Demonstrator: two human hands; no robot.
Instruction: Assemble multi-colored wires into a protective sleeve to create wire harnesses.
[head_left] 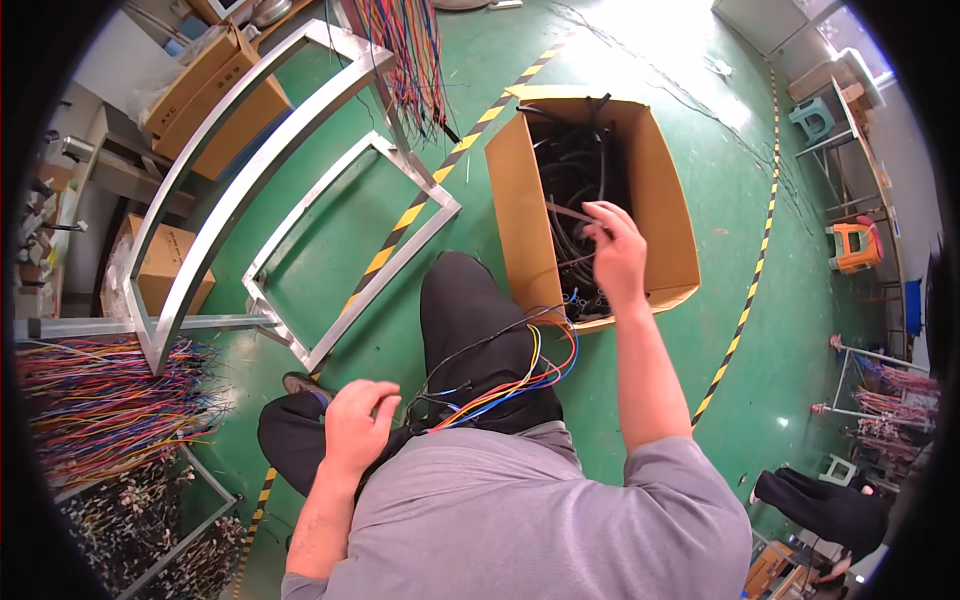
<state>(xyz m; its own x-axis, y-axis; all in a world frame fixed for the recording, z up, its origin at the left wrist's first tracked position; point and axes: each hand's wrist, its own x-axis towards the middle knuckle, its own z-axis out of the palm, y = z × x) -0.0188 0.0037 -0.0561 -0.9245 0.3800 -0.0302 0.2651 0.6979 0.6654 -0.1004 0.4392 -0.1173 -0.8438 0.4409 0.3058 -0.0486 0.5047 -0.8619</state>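
Observation:
My right hand [618, 255] is over the cardboard box [672, 240], its fingers pinched on a thin greyish strip [572, 211] whose kind I cannot make out. Coiled black cables [570, 165] fill the box below that hand. Across my lap lies a bundle of coloured wires [515, 385], red, yellow, blue and white, along with a thin black cable [470, 348]. Beside this bundle, to its left, my left hand [360, 425] hovers with fingers loosely curled. Its thumb and forefinger are apart, and nothing shows between them.
A silver metal frame [330, 100] stands on the green floor at my left. Coloured wire bundles [120, 400] hang beside it, and more [400, 50] hang at the top. Closed cartons [220, 100] stand behind. At right are an orange stool [855, 245] and a person in black [825, 510].

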